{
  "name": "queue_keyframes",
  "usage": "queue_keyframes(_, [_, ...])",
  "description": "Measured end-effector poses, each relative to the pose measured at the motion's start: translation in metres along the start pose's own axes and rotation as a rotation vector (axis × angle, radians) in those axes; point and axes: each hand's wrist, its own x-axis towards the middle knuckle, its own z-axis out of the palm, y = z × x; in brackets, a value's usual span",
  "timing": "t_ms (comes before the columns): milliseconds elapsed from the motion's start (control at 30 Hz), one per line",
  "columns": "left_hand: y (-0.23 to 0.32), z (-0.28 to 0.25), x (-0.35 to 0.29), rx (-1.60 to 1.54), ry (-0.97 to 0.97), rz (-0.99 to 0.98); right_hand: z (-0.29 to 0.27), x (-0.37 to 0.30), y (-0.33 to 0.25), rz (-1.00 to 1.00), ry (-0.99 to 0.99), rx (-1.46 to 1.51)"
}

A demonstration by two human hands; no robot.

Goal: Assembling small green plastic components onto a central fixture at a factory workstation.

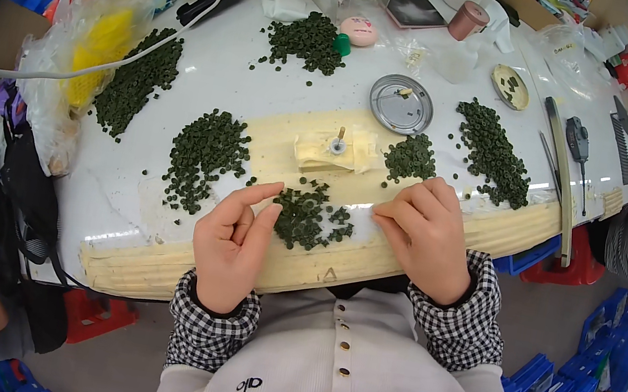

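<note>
Between my hands, near the table's front edge, lies a loose pile of small dark green round pieces. Beside its left side is my left hand, thumb and forefinger apart, the other fingers curled, with nothing visible between them. Right of the pile, my right hand has thumb and fingertips pinched together; anything between them is too small to make out. Just beyond the pile stands a tape-wrapped block with an upright metal pin. A smaller heap of green pieces lies beyond my right hand.
More green heaps lie at left, far left, back and right. A round metal dish stands behind the block. Tweezers and a long strip lie right. A white cable crosses the left side.
</note>
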Motion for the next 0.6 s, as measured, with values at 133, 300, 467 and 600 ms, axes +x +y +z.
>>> queue_keyframes(133, [-0.003, -0.011, -0.001, -1.070, -0.045, -0.391, 0.001, 0.006, -0.005, -0.017, 0.056, -0.015])
queue_keyframes(300, [0.004, -0.004, -0.002, -1.379, 0.017, -0.638, 0.006, 0.002, -0.009, 0.086, 0.141, 0.270])
queue_keyframes(467, [0.008, 0.003, -0.003, -1.443, -0.010, -0.680, 0.002, 0.005, -0.015, 0.160, 0.181, 0.373])
queue_keyframes(600, [0.001, 0.002, -0.003, -1.519, -0.125, -0.614, 0.001, 0.003, -0.014, 0.179, 0.200, 0.420])
